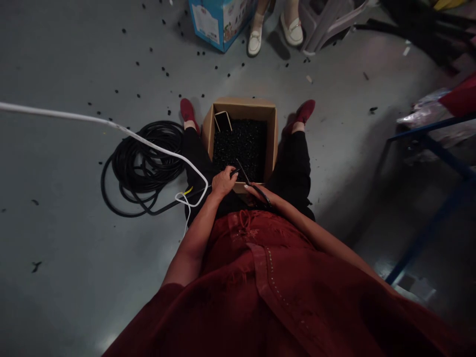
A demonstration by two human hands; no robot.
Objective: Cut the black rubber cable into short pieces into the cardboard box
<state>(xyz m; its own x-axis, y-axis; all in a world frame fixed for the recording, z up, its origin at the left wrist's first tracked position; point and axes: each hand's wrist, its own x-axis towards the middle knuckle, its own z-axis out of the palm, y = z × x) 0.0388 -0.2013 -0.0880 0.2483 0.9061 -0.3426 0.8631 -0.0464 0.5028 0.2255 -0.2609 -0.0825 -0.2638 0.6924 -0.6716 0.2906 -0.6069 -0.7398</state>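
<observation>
My left hand [223,182] is closed around a black hose [170,205] near its end, which pokes out past the fingers. Scissors [243,171] are gripped in my right hand [260,192], their blades apart and pointing up and left, close to the hose's end. Both hands are over the near edge of a cardboard box [245,102] standing between my feet. Inside it lies a heap of small black cut pieces [241,144], with a small black card-like rectangle [223,121] in the far left corner. The rest of the hose lies in a loose coil [148,158] on the floor at left.
A white cable [111,124] crosses from the left and bends beside my left forearm. Black bits dot the floor [67,173]. Ahead are a blue carton [213,25], another person's shoes [255,42] and a plastic stool [320,29]. A blue metal frame [442,153] stands at right.
</observation>
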